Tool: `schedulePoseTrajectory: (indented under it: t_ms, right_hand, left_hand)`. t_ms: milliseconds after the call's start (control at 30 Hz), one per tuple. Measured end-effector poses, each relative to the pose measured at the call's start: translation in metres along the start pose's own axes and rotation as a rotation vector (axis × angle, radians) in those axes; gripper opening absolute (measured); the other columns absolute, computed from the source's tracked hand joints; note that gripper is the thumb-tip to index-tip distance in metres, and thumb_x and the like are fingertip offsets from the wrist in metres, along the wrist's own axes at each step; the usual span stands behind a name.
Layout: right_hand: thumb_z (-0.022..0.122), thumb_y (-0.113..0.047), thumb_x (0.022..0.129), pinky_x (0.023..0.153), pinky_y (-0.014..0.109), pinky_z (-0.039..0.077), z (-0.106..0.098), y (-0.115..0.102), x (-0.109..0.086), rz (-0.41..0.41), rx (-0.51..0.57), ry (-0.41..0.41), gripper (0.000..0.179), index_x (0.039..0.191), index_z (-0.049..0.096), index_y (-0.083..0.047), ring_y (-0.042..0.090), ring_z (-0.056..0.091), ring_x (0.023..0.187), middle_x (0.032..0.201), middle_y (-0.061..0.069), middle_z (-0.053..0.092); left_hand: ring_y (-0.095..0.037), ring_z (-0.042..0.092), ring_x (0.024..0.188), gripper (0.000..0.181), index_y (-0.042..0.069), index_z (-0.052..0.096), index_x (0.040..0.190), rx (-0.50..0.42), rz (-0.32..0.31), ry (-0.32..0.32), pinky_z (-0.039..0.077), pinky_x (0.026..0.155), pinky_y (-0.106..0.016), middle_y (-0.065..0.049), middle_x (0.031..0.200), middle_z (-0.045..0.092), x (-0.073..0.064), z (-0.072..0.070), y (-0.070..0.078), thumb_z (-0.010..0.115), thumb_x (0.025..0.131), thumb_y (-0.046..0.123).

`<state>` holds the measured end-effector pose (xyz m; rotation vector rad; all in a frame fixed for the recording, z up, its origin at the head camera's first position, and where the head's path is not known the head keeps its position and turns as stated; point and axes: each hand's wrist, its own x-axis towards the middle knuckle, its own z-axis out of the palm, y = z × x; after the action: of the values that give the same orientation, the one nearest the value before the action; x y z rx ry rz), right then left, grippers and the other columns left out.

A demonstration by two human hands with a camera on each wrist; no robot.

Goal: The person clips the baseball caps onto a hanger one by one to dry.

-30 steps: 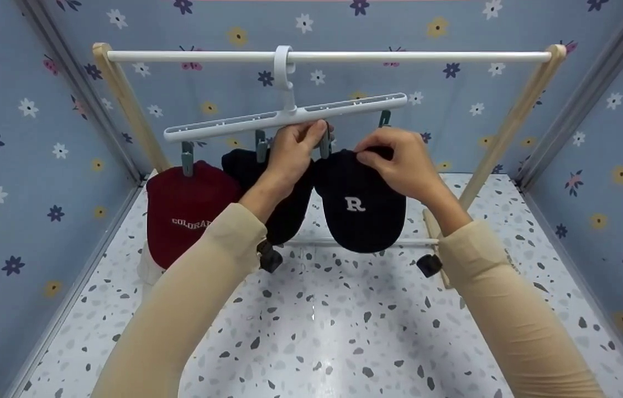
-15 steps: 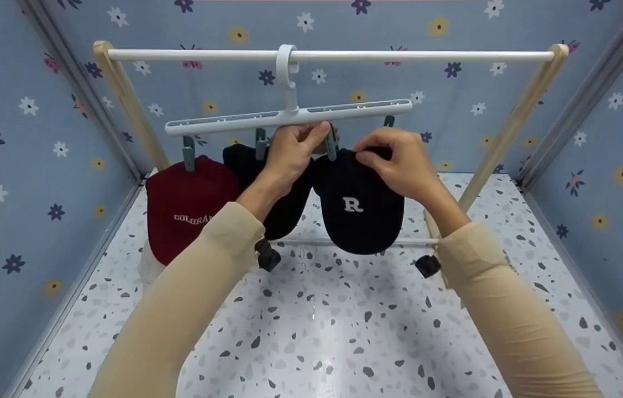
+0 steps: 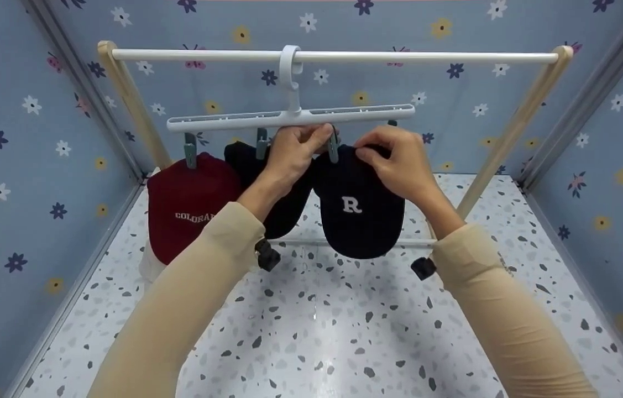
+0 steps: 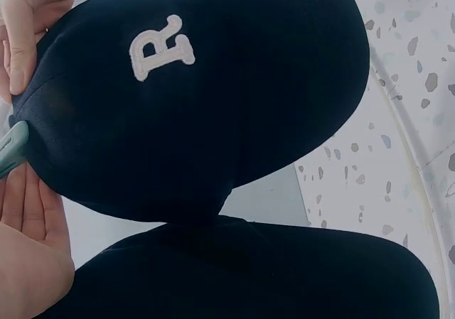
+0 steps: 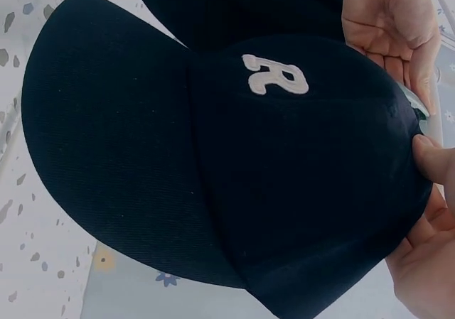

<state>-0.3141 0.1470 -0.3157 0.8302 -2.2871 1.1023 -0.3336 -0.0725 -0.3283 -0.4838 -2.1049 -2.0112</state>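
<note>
In the head view a dark cap with a white R (image 3: 364, 232) hangs brim down. My right hand (image 3: 399, 160) pinches its top edge between thumb and fingers. Just left of it, my left hand (image 3: 292, 152) grips a green clip (image 3: 334, 146) under the white hanger (image 3: 234, 121); the clip's lower end is at the cap's top. In the left wrist view this clip (image 4: 13, 147) meets the cap's edge. The right wrist view shows my right thumb (image 5: 430, 155) pressed on the cap (image 5: 121, 141), with much of the clip hidden behind my left fingers.
A maroon cap (image 3: 187, 199) and another black cap (image 3: 286, 218) hang from green clips on the left. Partly hidden behind my right hand is one more clip (image 3: 392, 122). The hanger hooks over a white rod (image 3: 427, 57) between wooden posts. Something whitish (image 3: 150, 268) lies behind the maroon cap.
The hanger has tilted back nearer level, its right end dropping and its left end rising slightly. The R cap has sunk a little. Both hands keep their holds.
</note>
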Motion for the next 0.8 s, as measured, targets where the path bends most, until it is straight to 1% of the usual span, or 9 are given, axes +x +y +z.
schedulePoseTrajectory:
  t_ms: [133,233,433,533,633,733,800]
  right_hand:
    - [0.077,-0.009,0.099,0.088,0.036,0.055,0.002,-0.002,-0.001,0.002,-0.001,0.028,0.006,0.101,0.083,-0.009,0.016,0.072,0.095,0.101,0.003,0.079]
    - [0.077,-0.01,0.099,0.088,0.036,0.055,0.004,-0.003,-0.002,0.003,-0.008,0.051,0.006,0.1,0.083,-0.009,0.016,0.072,0.095,0.101,0.004,0.079]
    - [0.077,-0.009,0.097,0.086,0.036,0.056,0.008,-0.006,-0.002,0.018,-0.017,0.063,0.006,0.1,0.082,-0.009,0.017,0.072,0.094,0.1,0.004,0.079]
    - [0.077,-0.008,0.097,0.085,0.035,0.055,0.008,-0.009,-0.002,0.028,-0.013,0.064,0.006,0.1,0.082,-0.009,0.016,0.071,0.094,0.099,0.004,0.079]
    - [0.077,-0.008,0.097,0.085,0.034,0.055,0.009,-0.01,-0.003,0.035,-0.006,0.068,0.006,0.1,0.082,-0.01,0.015,0.071,0.093,0.099,0.002,0.079]
    - [0.077,-0.008,0.097,0.084,0.034,0.055,0.009,-0.01,-0.004,0.043,0.003,0.073,0.006,0.1,0.082,-0.01,0.014,0.071,0.092,0.098,0.002,0.078]
    - [0.077,-0.008,0.097,0.083,0.034,0.055,0.01,-0.011,-0.005,0.049,0.007,0.076,0.006,0.1,0.082,-0.009,0.014,0.071,0.091,0.098,0.001,0.078]
  left_hand:
    - [-0.015,0.073,0.094,0.026,-0.001,0.08,0.112,0.03,0.013,-0.003,0.059,0.092,-0.033,-0.01,0.104,0.079,0.001,-0.001,0.001,0.068,0.106,0.022]
    - [-0.014,0.072,0.094,0.026,-0.001,0.08,0.112,0.036,0.017,-0.009,0.059,0.092,-0.033,-0.008,0.103,0.079,0.001,-0.002,0.0,0.068,0.106,0.022]
    - [-0.013,0.069,0.091,0.026,-0.001,0.08,0.109,0.037,0.025,-0.024,0.058,0.09,-0.033,-0.001,0.092,0.075,0.0,-0.004,-0.001,0.067,0.107,0.021]
    - [-0.013,0.069,0.09,0.026,-0.001,0.08,0.109,0.024,0.034,-0.047,0.058,0.09,-0.033,0.0,0.091,0.075,0.0,-0.005,-0.001,0.066,0.108,0.02]
    - [-0.015,0.072,0.092,0.025,-0.002,0.079,0.11,0.003,0.045,-0.072,0.059,0.091,-0.035,-0.002,0.095,0.077,0.0,-0.007,-0.002,0.065,0.108,0.019]
    - [-0.017,0.072,0.094,0.025,-0.001,0.079,0.111,-0.002,0.049,-0.095,0.058,0.093,-0.036,-0.004,0.097,0.077,0.001,-0.009,-0.003,0.064,0.108,0.019]
    - [-0.017,0.071,0.094,0.026,0.0,0.079,0.112,0.003,0.045,-0.107,0.057,0.094,-0.036,-0.002,0.096,0.076,0.0,-0.011,-0.003,0.064,0.109,0.02]
